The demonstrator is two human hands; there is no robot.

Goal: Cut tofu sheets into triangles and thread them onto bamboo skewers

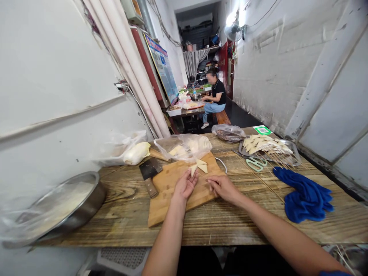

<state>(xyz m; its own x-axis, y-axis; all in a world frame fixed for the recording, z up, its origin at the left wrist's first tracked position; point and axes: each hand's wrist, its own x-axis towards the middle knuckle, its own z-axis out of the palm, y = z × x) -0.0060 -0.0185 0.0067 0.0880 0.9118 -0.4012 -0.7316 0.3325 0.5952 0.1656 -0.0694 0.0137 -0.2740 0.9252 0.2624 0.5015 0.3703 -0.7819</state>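
In my left hand (184, 185), fingers curled upward, is a pale triangular slice (193, 170), pinched near its lower edge. My right hand (223, 187) pinches a thin bamboo skewer (202, 177), its tip pointing left toward that slice; whether it touches cannot be told. Both hands are over a wooden cutting board (166, 195). More pale triangular slices (202, 166) lie on the board just beyond my left fingers. A cleaver (150, 169) rests at the board's left edge. Behind the board, a clear plastic bag (186, 145) holds more pale pieces.
Right: a metal tray (295, 148) of skewered pale slices, green-handled scissors (256, 164), loose skewers (270, 187), a blue cloth (306, 195). Left: a large steel basin (96, 191) and a pale cabbage (137, 153). A dark-filled bag (230, 133) stands behind. Another person (217, 94) sits at a farther table.
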